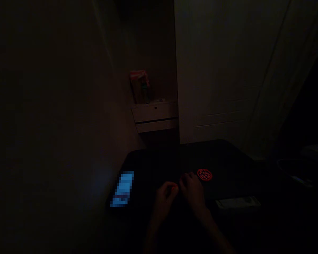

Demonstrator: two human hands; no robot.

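Observation:
The scene is very dark. Over the black tabletop (161, 162), my left hand (165, 195) is closed in a pinch, and a small red-orange thing (173, 188) glows at its fingertips; its kind is too dim to tell. My right hand (193, 190) is close beside it, fingers curled together and pointing down and left. Whatever is in those fingers, if anything, is lost in the dark. Just past the right hand's knuckles lies a round red dish (198, 172) holding several small pale pieces.
A lit phone-like screen (123, 188), blurred into blocks, lies at the table's left edge. To the right is a pale flat box (238, 203). Behind stand a small drawer unit (155, 114) with a red-and-white item (138, 74) on top, and a large pale door or panel (214, 70).

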